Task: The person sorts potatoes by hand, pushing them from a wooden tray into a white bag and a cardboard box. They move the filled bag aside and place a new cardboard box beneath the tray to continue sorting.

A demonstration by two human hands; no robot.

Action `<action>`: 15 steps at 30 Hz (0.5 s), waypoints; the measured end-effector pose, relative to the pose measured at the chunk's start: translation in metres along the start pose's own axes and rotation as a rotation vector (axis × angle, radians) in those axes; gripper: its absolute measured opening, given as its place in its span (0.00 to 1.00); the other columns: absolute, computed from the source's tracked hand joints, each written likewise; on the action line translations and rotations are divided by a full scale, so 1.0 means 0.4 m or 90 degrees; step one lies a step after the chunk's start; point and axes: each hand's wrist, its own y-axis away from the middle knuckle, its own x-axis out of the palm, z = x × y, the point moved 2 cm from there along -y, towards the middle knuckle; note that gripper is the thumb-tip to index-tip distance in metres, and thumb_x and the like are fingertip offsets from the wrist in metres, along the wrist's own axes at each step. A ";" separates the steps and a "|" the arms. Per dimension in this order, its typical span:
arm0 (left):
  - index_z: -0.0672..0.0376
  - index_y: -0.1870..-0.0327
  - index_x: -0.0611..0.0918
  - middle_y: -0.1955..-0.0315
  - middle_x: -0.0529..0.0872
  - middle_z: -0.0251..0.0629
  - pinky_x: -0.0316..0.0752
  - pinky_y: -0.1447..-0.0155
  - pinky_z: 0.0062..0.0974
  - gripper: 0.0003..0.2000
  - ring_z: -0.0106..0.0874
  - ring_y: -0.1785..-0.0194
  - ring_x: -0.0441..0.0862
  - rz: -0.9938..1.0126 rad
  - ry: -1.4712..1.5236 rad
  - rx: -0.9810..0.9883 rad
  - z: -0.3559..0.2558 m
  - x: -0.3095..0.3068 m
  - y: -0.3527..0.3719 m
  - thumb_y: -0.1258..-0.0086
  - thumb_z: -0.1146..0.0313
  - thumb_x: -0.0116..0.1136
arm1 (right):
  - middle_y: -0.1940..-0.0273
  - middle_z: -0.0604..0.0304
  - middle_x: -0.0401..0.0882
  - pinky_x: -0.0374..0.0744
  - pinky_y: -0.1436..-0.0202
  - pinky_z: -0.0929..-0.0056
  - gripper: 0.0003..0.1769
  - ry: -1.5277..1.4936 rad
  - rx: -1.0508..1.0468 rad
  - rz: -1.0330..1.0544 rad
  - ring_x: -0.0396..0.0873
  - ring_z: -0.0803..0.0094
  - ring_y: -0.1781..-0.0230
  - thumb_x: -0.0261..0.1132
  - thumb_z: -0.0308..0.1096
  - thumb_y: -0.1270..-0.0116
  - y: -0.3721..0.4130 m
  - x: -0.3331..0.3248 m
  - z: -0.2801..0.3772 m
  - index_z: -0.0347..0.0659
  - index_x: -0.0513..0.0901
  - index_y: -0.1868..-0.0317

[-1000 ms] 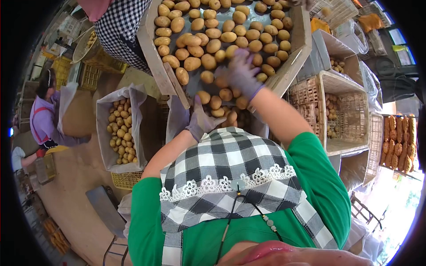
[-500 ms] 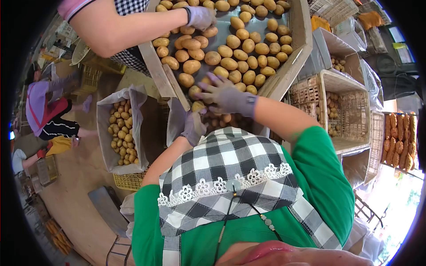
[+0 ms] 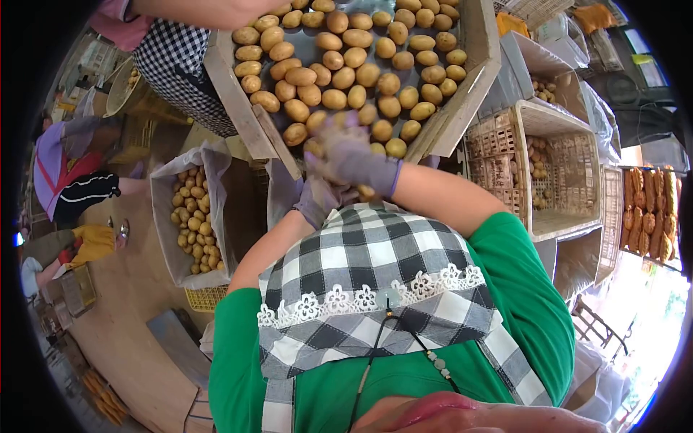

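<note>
Both my hands wear grey-purple gloves at the near, narrow end of a wood-sided sorting tray (image 3: 462,97) full of loose potatoes (image 3: 334,99). My right hand (image 3: 355,155) lies over several potatoes at the tray's mouth, its fingers apart but blurred. Close beneath it, my left hand (image 3: 317,200) is at the tray's lower edge near my apron (image 3: 361,249). The left fingers are mostly hidden behind the right hand. A few potatoes show between my hands and the apron.
A co-worker's bare forearm (image 3: 195,11) reaches across the tray's far left. A lined crate of potatoes (image 3: 195,224) stands to my left. Plastic crates (image 3: 559,173) holding some potatoes stand at right. Further left, another person (image 3: 72,166) is beside crates.
My right hand has moved left and closer to my left hand, over the potatoes at the mouth. The co-worker's gloved hand has left the view at the top. Potatoes near the mouth have shifted.
</note>
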 end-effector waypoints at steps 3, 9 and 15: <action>0.50 0.33 0.65 0.35 0.68 0.39 0.55 0.31 0.62 0.30 0.43 0.31 0.61 0.075 -0.499 0.170 -0.014 -0.058 -0.011 0.31 0.43 0.45 | 0.34 0.54 0.66 0.53 0.31 0.35 0.30 -0.082 -0.261 -0.176 0.57 0.52 0.29 0.61 0.46 0.38 -0.026 -0.022 0.060 0.53 0.70 0.35; 0.50 0.46 0.77 0.47 0.76 0.35 0.57 0.34 0.65 0.15 0.36 0.35 0.66 -0.174 -0.096 0.167 -0.001 0.004 0.067 0.29 0.57 0.46 | 0.33 0.57 0.65 0.58 0.31 0.44 0.33 0.108 -0.381 -0.253 0.59 0.59 0.29 0.63 0.47 0.39 -0.031 0.053 -0.096 0.53 0.67 0.34; 0.48 0.36 0.67 0.36 0.64 0.41 0.51 0.31 0.68 0.24 0.47 0.28 0.55 -0.097 -0.024 0.072 0.004 -0.005 0.079 0.33 0.56 0.55 | 0.51 0.56 0.81 0.80 0.51 0.62 0.20 -0.009 -0.252 -0.086 0.81 0.57 0.54 0.61 0.45 0.36 -0.017 -0.146 -0.130 0.50 0.78 0.45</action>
